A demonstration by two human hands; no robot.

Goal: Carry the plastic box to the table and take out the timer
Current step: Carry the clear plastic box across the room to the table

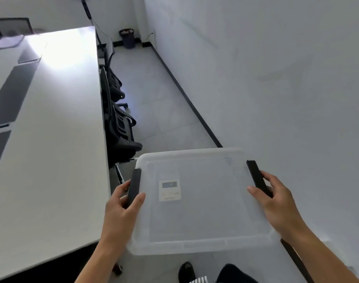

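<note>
The plastic box (203,201) hangs level between both hands, lid on; left hand (121,203) and right hand (276,201) each clamp a black side latch (134,185); the timer (170,190) lies inside, nearer the left hand; the desk (51,139) waits left of it.

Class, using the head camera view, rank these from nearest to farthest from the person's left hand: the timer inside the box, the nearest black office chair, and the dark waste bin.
Measured from the left hand:
1. Timer, just to its right, seen through the lid of the plastic box.
2. Office chair, ahead, tucked against the table.
3. Waste bin, far ahead on the floor by the end wall.
</note>
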